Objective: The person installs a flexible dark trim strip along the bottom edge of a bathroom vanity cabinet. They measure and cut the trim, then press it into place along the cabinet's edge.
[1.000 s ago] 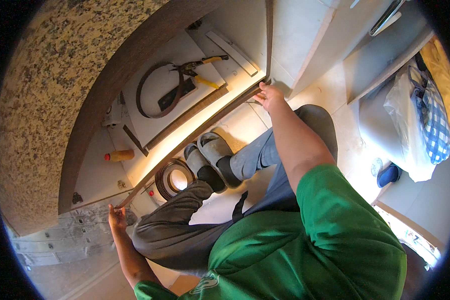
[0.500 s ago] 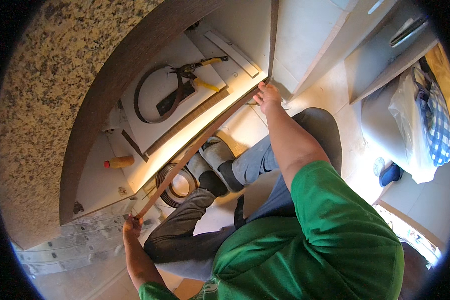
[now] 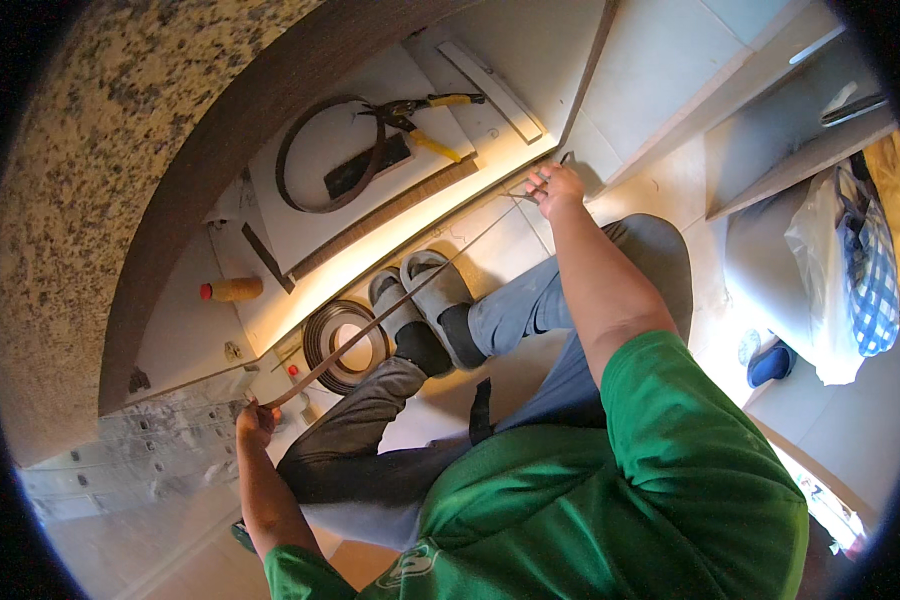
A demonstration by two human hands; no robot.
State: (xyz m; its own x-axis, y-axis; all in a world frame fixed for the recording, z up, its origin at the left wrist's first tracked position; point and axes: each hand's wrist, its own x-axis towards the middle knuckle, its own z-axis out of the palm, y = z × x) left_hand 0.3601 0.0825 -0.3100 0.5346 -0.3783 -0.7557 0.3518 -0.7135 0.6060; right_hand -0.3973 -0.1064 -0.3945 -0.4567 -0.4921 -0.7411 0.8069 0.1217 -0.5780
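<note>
A long, thin brown edging strip (image 3: 345, 350) stretches diagonally above my feet, between my two hands. My left hand (image 3: 257, 420), at the lower left, is closed on its near end. At the far end, my right hand (image 3: 558, 188) pinches it beside the cabinet's lower front edge (image 3: 515, 165). Just below the strip, a coil of the same brown edging (image 3: 317, 348) lies on the floor by my feet. Inside the cabinet, snips with yellow handles (image 3: 398, 112) rest on a white board (image 3: 300, 235), next to a loop of dark banding (image 3: 283, 165) and a dark flat block (image 3: 342, 180).
A tan bottle with a red cap (image 3: 235, 289) lies in the cabinet's left part. Above it curves a speckled stone countertop (image 3: 80, 200). Clear plastic sheeting (image 3: 140, 455) lies at lower left. Open drawers (image 3: 770, 160), a plastic bag (image 3: 815, 260) and a blue shoe (image 3: 770, 366) are at right.
The strip has come away from the cabinet's front edge toward me and turned, now looking thinner. My right hand shifted slightly right and down; my left hand moved slightly up and left. The view has shifted.
</note>
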